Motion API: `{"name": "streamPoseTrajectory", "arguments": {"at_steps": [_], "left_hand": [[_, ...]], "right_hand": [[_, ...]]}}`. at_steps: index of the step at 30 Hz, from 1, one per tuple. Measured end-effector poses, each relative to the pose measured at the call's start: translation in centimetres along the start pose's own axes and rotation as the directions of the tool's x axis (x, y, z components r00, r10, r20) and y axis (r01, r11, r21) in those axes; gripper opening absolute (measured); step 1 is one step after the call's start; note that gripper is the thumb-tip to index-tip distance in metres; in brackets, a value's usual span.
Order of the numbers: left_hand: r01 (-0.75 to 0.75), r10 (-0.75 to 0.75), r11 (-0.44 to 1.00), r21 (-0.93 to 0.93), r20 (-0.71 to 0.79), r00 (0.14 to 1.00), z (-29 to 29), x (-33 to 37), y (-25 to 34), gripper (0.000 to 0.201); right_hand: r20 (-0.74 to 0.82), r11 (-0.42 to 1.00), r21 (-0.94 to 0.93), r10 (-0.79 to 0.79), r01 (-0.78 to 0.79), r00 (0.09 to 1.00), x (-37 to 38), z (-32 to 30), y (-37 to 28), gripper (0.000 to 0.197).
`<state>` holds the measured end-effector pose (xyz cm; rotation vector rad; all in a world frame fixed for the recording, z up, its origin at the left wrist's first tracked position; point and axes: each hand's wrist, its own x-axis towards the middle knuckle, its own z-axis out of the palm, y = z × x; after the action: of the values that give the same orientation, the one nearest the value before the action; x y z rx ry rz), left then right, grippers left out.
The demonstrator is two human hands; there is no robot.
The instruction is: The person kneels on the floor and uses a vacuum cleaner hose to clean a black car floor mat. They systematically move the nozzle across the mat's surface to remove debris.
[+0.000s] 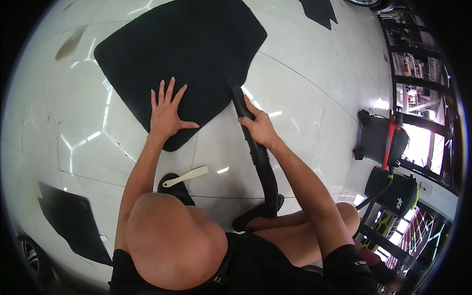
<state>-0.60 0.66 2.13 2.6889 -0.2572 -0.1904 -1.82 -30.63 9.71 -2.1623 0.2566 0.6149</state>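
A large black car floor mat (182,44) lies flat on the pale tiled floor in front of me. My left hand (167,114) rests on its near part, fingers spread and palm down. My right hand (259,127) is wrapped round a black vacuum hose (259,156), whose tip touches or overlaps the mat's right edge. The hose runs down from my right hand between my legs toward my feet. Near my left foot is a cream-coloured brush (189,175) with a flat handle, and part of a black shoe shows beneath it.
Another black mat (73,221) lies at the left, near a car wheel (30,256). A further mat (318,12) lies at the far right. Along the right side stand a black bin on wheels (381,139), a dark green container (391,189) and dark-framed shelving (423,83).
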Motion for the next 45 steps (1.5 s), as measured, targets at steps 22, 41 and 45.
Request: {"name": "streamPoseTrajectory", "arguments": {"at_steps": [22,41,45], "left_hand": [[-0.027,0.027,1.000,-0.001,-0.009,1.000,0.1,0.6,0.5,0.142],[-0.045,0.045,0.999,-0.019,0.014,0.999,-0.1,0.6,0.7,0.141],[-0.033,0.033,0.999,0.001,0.016,0.999,-0.2,-0.2,-0.1,0.140]], "right_hand": [[-0.007,0.951,-0.150,-0.273,0.269,0.962,-0.1,-6.4,1.9,0.080],[-0.035,0.664,0.745,0.121,-0.055,0.992,1.2,-7.4,3.1,0.081],[0.027,0.648,0.760,0.056,-0.057,0.998,0.1,-5.5,1.7,0.084]]}}
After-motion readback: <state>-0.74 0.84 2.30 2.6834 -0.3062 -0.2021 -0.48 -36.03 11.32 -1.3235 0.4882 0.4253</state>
